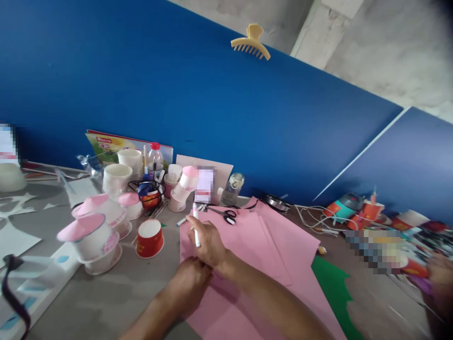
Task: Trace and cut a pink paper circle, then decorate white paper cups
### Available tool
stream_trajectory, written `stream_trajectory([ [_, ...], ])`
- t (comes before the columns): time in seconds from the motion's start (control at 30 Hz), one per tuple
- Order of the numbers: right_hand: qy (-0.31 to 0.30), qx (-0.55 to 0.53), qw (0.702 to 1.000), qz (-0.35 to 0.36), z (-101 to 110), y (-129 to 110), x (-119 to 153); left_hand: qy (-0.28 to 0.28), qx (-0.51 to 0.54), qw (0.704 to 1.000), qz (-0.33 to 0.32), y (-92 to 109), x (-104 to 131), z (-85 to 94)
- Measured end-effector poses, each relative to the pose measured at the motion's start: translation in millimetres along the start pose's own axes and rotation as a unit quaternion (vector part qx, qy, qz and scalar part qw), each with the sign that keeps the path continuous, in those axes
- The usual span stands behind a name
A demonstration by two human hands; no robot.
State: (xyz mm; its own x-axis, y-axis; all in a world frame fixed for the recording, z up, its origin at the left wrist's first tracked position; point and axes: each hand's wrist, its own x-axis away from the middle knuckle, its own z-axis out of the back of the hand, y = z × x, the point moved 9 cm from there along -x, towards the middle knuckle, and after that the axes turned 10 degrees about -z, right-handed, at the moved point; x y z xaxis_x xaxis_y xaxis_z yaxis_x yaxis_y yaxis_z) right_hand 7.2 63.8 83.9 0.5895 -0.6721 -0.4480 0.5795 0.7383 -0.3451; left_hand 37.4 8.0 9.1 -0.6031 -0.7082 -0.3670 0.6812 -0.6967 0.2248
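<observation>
right hand point(213, 246): white marker point(197, 238) held between fingers, pink end up, nearly upright. fingers narrow, closed round the barrel. capped or not, can't tell. left hand point(190, 284) just under it, at the right wrist side, over the edge of the pink paper point(247, 245); its fingers are curled, but can't tell if they pinch anything, contact hidden. the marker is over the far left part of the pink paper, near that edge.

pink paper lies on the tabletop point(102, 302) in overlapping sheets, green paper point(329, 295) partly under it at right. black-handled scissors point(229, 216) lie on the far part of the pink paper, handles toward the right, beyond the right hand. red paper cup point(150, 238) upright, left of both hands, with pink-topped cups point(88, 231) further left. clear bottle point(233, 189) just past the far edge of the pink paper.

risks, my judgement: sheets look loose, so a forearm dragging over them could shift the stack and carry the scissors along. if the marker is uncapped, a slack grip or low wrist could leave a stray mark on the pink. left elbow or hand swinging outward could tip the red paper cup, light and seemingly unsecured. far reach could bump the clear bottle.
</observation>
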Motion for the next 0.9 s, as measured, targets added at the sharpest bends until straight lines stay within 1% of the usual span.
stream_trajectory([
  [0.07, 0.034, -0.020, 0.999, -0.030, 8, 28, 15, 0.027, 0.015, 0.999, 0.028, -7, -1, 7.9],
  [0.1, 0.049, -0.025, 0.998, -0.036, 12, 39, 22, 0.049, 0.033, 0.997, 0.052, -13, -1, 13.7],
  [0.17, 0.077, -0.029, 0.996, -0.025, 22, 53, 37, 0.086, 0.089, 0.986, 0.112, -26, 2, 22.1],
  [0.23, 0.091, -0.027, 0.995, -0.002, 30, 57, 48, 0.125, 0.167, 0.963, 0.173, -40, 8, 25.2],
  [0.3, 0.087, -0.023, 0.996, 0.022, 32, 55, 56, 0.156, 0.256, 0.926, 0.230, -52, 15, 20.6],
  [0.33, 0.078, -0.022, 0.996, 0.033, 31, 53, 59, 0.163, 0.287, 0.912, 0.243, -55, 17, 17.3],
  [0.37, 0.066, -0.019, 0.997, 0.045, 28, 50, 61, 0.166, 0.309, 0.903, 0.249, -56, 18, 14.2],
  [0.47, 0.015, 0.005, 0.998, 0.067, 13, 42, 64, 0.154, 0.335, 0.896, 0.249, -53, 16, 6.7],
  [0.57, -0.045, 0.043, 0.996, 0.058, -3, 42, 64, 0.139, 0.364, 0.884, 0.260, -51, 14, 0.3],
  [0.63, -0.072, 0.056, 0.995, 0.047, -8, 45, 65, 0.133, 0.389, 0.876, 0.253, -49, 12, -2.7],
  [0.7, -0.084, 0.057, 0.994, 0.040, -10, 47, 67, 0.133, 0.398, 0.872, 0.252, -49, 11, -4.8],
  [0.8, -0.095, 0.052, 0.994, 0.032, -13, 50, 71, 0.135, 0.386, 0.869, 0.280, -54, 14, -7.1],
  [0.9, -0.089, 0.035, 0.995, 0.041, -9, 48, 74, 0.154, 0.377, 0.861, 0.304, -60, 17, -2.9],
])
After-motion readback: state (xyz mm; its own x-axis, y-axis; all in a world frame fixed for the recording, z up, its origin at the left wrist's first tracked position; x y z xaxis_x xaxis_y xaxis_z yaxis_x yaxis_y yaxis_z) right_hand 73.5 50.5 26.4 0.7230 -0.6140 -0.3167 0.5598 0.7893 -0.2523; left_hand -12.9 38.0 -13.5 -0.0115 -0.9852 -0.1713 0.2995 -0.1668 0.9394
